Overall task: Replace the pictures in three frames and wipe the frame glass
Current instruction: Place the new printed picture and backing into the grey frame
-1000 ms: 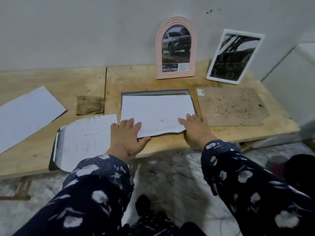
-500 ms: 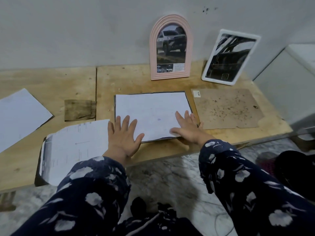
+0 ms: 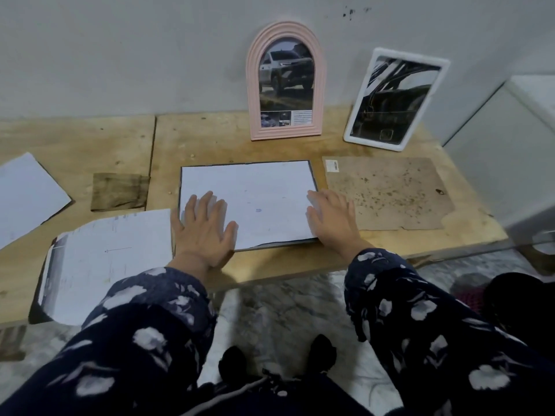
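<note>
A dark-edged frame [image 3: 314,178] lies face down on the wooden table [image 3: 228,145], filled by a white sheet [image 3: 258,193], the back of a picture. My left hand [image 3: 204,229] presses flat on the sheet's near left corner. My right hand [image 3: 333,220] lies flat on its near right edge. Both have straight, spread fingers. A pink arched frame [image 3: 286,82] with a car picture leans on the wall behind. To its right leans a white rectangular frame [image 3: 396,100] with a dark picture.
A brown backing board [image 3: 387,193] lies right of the frame. A folded brown cloth [image 3: 120,192] lies to the left. Two loose sheets rest further left, an arch-cut picture [image 3: 105,259] near the table edge and a white page [image 3: 24,193]. A white cabinet [image 3: 510,139] stands at right.
The white sheet has slid back and now fills the frame, covering the strip that showed at its far edge. Both hands moved forward onto it and flattened.
</note>
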The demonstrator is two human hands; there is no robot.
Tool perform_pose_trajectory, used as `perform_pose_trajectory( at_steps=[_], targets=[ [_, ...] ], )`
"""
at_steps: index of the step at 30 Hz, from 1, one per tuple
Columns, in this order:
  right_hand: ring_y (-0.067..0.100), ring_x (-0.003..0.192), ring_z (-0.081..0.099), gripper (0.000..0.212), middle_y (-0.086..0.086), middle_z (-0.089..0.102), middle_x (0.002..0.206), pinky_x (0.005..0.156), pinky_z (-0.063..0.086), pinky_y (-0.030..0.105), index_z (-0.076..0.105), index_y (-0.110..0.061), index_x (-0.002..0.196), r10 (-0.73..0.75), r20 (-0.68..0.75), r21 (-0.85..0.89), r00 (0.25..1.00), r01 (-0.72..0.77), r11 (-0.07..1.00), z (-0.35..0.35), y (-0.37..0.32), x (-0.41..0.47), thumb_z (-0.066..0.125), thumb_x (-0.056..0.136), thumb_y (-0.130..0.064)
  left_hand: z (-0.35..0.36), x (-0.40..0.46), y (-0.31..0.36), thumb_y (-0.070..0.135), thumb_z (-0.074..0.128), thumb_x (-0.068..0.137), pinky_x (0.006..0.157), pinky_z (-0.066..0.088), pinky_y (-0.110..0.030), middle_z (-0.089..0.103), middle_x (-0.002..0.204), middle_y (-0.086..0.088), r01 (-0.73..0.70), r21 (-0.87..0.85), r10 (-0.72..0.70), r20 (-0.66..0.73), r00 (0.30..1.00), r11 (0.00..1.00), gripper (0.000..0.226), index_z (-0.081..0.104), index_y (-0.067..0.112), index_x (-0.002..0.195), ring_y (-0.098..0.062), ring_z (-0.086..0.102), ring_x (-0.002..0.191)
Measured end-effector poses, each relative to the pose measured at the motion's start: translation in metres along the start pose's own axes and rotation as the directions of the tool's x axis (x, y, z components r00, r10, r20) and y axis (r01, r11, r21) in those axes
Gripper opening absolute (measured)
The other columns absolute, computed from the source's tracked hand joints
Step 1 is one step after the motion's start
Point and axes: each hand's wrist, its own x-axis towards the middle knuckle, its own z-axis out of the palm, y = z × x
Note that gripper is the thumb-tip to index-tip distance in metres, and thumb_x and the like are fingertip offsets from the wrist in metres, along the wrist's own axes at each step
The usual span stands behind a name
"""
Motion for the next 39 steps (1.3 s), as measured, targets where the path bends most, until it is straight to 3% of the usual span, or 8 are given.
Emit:
perform_pose_trajectory(
  at_steps=[10,15,21,26,29,33,37,39],
  targets=[
    [0.032,0.137,0.022,0.051,0.010,0.026,0.151,0.112,0.020,0.044,0.031,-0.022,0.144,0.309,0.092,-0.040,0.947,-0.306,0.951,-0.068,0.143,-0.006,0.042,0.095,-0.032,0.004,0.041,0.183,0.037,0.036,0.099,0.118,0.012,-0.043,0.017,0.159,-0.005,-0.184,-0.058,0.185,0.007,0.983,0.981,0.051,0.029,0.021,0.147,-0.025,0.013,0.147],
    [0.035,0.132,0.023,0.055,0.012,0.027,0.148,0.106,0.030,0.044,0.035,-0.020,0.142,0.458,0.119,0.054,0.881,-0.467,0.883,-0.089,0.200,-0.003,0.046,0.088,-0.021,0.002,0.052,0.250,0.031,0.041,0.097,0.106,0.031,-0.043,0.050,0.139,-0.008,-0.017,-0.207,0.020,0.016,1.000,0.978,0.045,0.040,0.019,0.140,-0.030,0.041,0.129],
    [0.036,0.129,0.027,0.060,0.013,0.036,0.139,0.105,0.030,0.046,0.035,-0.020,0.142,0.594,0.081,0.219,0.801,-0.595,0.773,-0.095,0.243,0.004,0.046,0.084,-0.017,0.006,0.060,0.297,0.029,0.049,0.091,0.102,0.036,-0.046,0.050,0.135,-0.013,0.198,-0.268,-0.159,0.159,0.974,0.943,0.049,0.040,0.014,0.137,-0.034,0.041,0.127],
    [0.032,0.125,0.038,0.046,0.011,0.051,0.128,0.103,0.038,0.041,0.048,-0.014,0.130,0.673,0.004,0.485,0.740,-0.590,0.646,-0.097,0.255,0.013,0.053,0.084,-0.014,0.008,0.067,0.305,0.025,0.055,0.089,0.097,0.045,-0.040,0.055,0.131,-0.008,0.253,-0.622,-0.192,0.164,0.967,0.741,0.048,0.043,0.016,0.135,-0.029,0.053,0.117],
    [0.031,0.127,0.040,0.046,0.012,0.050,0.131,0.100,0.038,0.035,0.046,-0.013,0.132,0.734,0.057,0.631,0.677,-0.594,0.499,-0.099,0.259,0.015,0.056,0.087,-0.017,0.009,0.072,0.307,0.033,0.058,0.085,0.104,0.039,-0.046,0.046,0.139,-0.010,0.310,-0.529,-0.251,0.182,0.951,0.790,0.058,0.040,0.017,0.137,-0.031,0.043,0.125],
    [0.030,0.131,0.040,0.047,0.010,0.045,0.142,0.103,0.034,0.032,0.044,-0.010,0.138,0.739,0.085,0.658,0.669,-0.594,0.462,-0.100,0.259,0.018,0.051,0.091,-0.014,0.015,0.076,0.304,0.041,0.066,0.070,0.109,0.032,-0.049,0.032,0.146,-0.016,0.382,-0.323,-0.298,0.280,0.912,0.866,0.082,0.032,0.012,0.139,-0.038,0.030,0.131],
    [0.035,0.122,0.047,0.037,0.015,0.045,0.139,0.098,0.039,0.035,0.053,-0.002,0.129,0.763,0.093,0.668,0.639,-0.609,0.428,-0.098,0.250,0.024,0.042,0.094,-0.007,0.007,0.078,0.298,0.037,0.066,0.067,0.101,0.038,-0.047,0.043,0.132,-0.013,0.420,-0.481,-0.327,0.268,0.906,0.769,0.069,0.042,0.020,0.129,-0.035,0.037,0.123],
    [0.036,0.117,0.048,0.037,0.013,0.032,0.144,0.099,0.037,0.036,0.047,-0.007,0.133,0.781,0.103,0.653,0.616,-0.634,0.414,-0.098,0.244,0.025,0.037,0.098,-0.010,0.001,0.083,0.294,0.040,0.061,0.066,0.102,0.037,-0.047,0.048,0.130,-0.012,0.474,-0.566,-0.344,0.326,0.880,0.674,0.068,0.046,0.023,0.129,-0.035,0.041,0.122]
  ],
)
